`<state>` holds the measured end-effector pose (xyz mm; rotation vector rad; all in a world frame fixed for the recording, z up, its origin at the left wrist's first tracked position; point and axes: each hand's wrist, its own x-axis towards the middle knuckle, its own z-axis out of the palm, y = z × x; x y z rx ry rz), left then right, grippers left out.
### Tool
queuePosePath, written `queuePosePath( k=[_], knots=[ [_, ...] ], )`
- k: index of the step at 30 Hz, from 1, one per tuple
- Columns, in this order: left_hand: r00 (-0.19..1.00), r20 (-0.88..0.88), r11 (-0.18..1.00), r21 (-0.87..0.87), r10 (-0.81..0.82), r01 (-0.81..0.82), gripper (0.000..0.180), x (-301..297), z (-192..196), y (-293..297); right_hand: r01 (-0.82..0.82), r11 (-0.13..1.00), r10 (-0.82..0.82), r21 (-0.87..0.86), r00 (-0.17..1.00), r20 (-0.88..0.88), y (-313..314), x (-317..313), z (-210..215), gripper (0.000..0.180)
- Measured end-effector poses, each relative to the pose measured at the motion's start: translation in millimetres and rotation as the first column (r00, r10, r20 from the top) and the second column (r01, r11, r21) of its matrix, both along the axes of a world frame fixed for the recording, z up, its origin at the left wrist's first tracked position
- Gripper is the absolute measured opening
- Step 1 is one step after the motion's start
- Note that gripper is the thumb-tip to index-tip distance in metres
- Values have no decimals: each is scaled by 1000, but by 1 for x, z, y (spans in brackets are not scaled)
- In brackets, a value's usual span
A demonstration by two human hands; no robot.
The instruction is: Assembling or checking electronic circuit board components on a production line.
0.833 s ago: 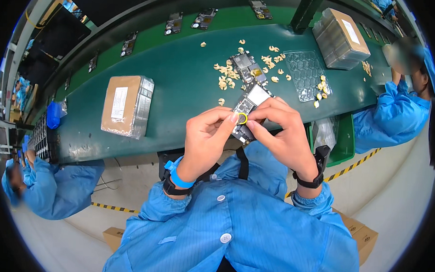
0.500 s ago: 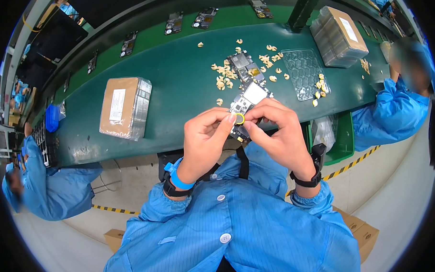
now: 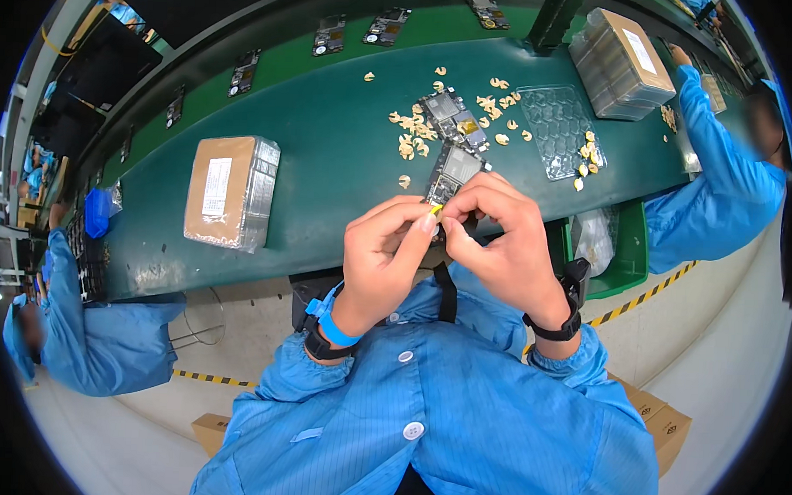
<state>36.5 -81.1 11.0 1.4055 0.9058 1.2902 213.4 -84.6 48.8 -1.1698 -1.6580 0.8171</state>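
A dark circuit board [image 3: 456, 168] with a grey metal shield is held tilted at the table's near edge. Thumb and forefinger of my left hand [image 3: 380, 254] are pinched on a small yellow-rimmed disc [image 3: 436, 210], seen nearly edge-on at the board's lower part. My right hand [image 3: 508, 243] is closed around the board's right side, its thumb and forefinger close to the disc. My fingers hide the board's lower end. Just beyond, another circuit board [image 3: 451, 117] lies on the table among small curled beige pieces [image 3: 408, 147].
A clear moulded tray [image 3: 550, 122] holds several yellowish round pieces at its right. Wrapped stacks with cardboard tops stand left [image 3: 223, 193] and far right [image 3: 620, 68]. A green bin [image 3: 630, 251] hangs below the right edge. Co-workers in blue sit at both sides.
The disc has turned from showing its dark face to nearly edge-on, and the board has tilted so its shield looks darker. The right co-worker has reached an arm forward.
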Motion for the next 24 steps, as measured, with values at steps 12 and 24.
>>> queuePosePath(
  k=[12, 24],
  knots=[
    [974, 191, 961, -268, 117, -63, 18, -34, -17, 14, 346, 921, -301, -176, 923, 242, 53, 17, -16, 20],
    [970, 221, 931, -364, 100, -13, 17, -39, -7, 18, -96, 920, 12, 381, 976, 217, 42, -21, -19, 15]
  ],
)
